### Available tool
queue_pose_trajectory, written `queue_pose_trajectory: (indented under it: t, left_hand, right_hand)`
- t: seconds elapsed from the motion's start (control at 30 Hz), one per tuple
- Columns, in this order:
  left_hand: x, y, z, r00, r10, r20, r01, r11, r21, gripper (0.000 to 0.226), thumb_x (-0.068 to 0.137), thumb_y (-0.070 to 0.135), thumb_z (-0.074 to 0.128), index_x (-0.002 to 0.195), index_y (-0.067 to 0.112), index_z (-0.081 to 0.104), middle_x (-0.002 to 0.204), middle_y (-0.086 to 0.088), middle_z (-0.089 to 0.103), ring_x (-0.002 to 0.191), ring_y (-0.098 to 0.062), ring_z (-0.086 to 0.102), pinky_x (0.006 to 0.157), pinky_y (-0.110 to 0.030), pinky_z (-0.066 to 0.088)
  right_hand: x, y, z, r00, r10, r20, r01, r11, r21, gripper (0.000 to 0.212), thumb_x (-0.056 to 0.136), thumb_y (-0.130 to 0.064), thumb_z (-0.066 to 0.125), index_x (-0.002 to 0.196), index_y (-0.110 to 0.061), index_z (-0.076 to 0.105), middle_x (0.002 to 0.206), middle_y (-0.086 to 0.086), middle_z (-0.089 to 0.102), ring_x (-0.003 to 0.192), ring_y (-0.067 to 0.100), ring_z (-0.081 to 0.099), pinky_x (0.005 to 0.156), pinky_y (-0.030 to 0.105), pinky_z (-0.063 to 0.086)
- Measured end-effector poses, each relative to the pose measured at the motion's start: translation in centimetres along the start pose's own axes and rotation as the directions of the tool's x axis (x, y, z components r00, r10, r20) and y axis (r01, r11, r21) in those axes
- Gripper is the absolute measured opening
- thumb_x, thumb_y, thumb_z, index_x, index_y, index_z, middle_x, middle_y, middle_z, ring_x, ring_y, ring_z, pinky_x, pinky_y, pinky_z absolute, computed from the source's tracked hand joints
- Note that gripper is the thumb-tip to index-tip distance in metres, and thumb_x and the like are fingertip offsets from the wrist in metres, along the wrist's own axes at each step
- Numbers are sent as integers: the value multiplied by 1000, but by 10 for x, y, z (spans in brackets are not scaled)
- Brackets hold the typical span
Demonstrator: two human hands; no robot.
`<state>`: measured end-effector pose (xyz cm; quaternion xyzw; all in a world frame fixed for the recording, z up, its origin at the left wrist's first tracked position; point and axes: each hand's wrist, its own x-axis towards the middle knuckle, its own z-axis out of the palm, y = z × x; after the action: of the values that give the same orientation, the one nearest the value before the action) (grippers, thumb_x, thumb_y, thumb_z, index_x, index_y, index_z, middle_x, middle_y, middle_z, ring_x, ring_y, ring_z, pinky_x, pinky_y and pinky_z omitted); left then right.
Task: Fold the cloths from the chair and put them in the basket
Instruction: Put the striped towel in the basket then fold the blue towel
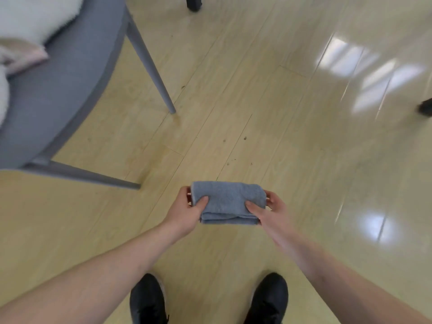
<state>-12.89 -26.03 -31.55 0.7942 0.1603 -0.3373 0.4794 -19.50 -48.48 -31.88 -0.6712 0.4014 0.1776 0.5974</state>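
The person stands on a pale wood-plank floor (233,101), both forearms held out in front. A blue-grey cloth (228,202), folded into a compact rectangle of several layers, is held in mid-air above the floor, in front of the person's black shoes (149,298). The left hand (187,213) has its grip closed on the cloth's left end, thumb on top and fingers curled behind the edge. The right hand (268,212) grips the right end likewise, thumb pressed on the top layer, fingers wrapped round the far side.

To the left stands a grey chair (60,90) with slim grey legs. On its seat lie a pale pink cloth (23,54) and, beside it, white fluffy fabric (30,17), both partly out of view at the frame edge.

The floor is glossy, showing bright window reflections at the right and small dark specks near the centre. A dark furniture foot (193,3) rests at the top edge; another dark object at the far right is too blurred to identify.
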Motion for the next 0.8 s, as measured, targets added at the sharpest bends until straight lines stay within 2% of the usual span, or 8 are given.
queue_pose_trajectory:
  t: [0.1, 0.17, 0.23, 0.33, 0.4, 0.5, 0.63, 0.8]
  left_hand:
    - [-70, 64, -18, 998, -30, -64, 23, 993, -117, 35, 97, 36, 67, 123, 29, 46, 105, 17, 61, 92, -1, 63, 73, -22, 50]
    - [-120, 113, -32, 995, -41, -92, 26, 987, -155, 38, 95, 32, 70, 122, 32, 43, 106, 14, 62, 89, -2, 65, 70, -22, 51]
    - [-168, 166, -48, 994, -35, -106, 18, 987, -160, 42, 94, 27, 72, 123, 29, 43, 110, 11, 64, 89, -4, 67, 67, -21, 51]
    - [-242, 259, -70, 992, 26, -127, -38, 995, -95, 37, 95, 21, 71, 121, 21, 44, 103, 17, 61, 86, 1, 65, 60, -12, 50]
    - [-293, 321, -84, 989, 71, -128, -76, 997, -35, 26, 96, 22, 70, 114, 19, 51, 102, 15, 64, 92, -3, 67, 69, -16, 52]
    - [-352, 397, -100, 986, 134, -99, -130, 991, 44, 10, 97, 27, 68, 102, 24, 60, 100, 10, 72, 94, -7, 69, 80, -30, 54]
    - [-421, 492, -106, 974, 214, -73, -210, 976, 53, 8, 98, 29, 66, 103, 27, 61, 100, 11, 74, 94, -10, 71, 85, -42, 59]
    - [-461, 576, -97, 946, 322, -33, -321, 946, 39, 17, 98, 22, 67, 109, 32, 58, 110, 16, 70, 99, -4, 69, 83, -27, 57]
  right_hand:
    - [-65, -64, -28, 999, 23, 30, -24, 998, 55, 58, 81, -33, 85, 131, -33, 56, 124, -7, 65, 107, 15, 70, 93, 43, 59]
    - [-116, -114, -51, 1000, 8, 29, -10, 998, 61, 57, 83, -30, 84, 133, -35, 55, 122, -10, 65, 106, 13, 69, 90, 37, 59]
    - [-166, -163, -76, 1000, -8, 21, 6, 997, 73, 59, 83, -28, 84, 135, -34, 56, 124, -9, 65, 109, 12, 68, 93, 39, 58]
    - [-238, -239, -117, 999, -14, 31, 10, 993, 116, 59, 80, -28, 85, 133, -35, 60, 124, -11, 69, 110, 9, 69, 100, 42, 56]
    - [-286, -287, -145, 999, -10, 36, 5, 989, 146, 59, 74, -33, 85, 128, -38, 63, 122, -12, 72, 110, 10, 71, 100, 44, 56]
    - [-342, -345, -184, 999, -32, 39, 25, 985, 169, 61, 66, -40, 85, 124, -42, 64, 121, -12, 73, 110, 12, 71, 99, 47, 57]
    - [-411, -424, -248, 992, -129, 1, 127, 977, 173, 58, 70, -39, 85, 123, -44, 64, 118, -15, 73, 110, 7, 70, 97, 43, 58]
    - [-445, -488, -311, 970, -241, -42, 245, 956, 162, 54, 77, -35, 83, 126, -42, 64, 117, -16, 72, 112, 1, 67, 97, 39, 58]
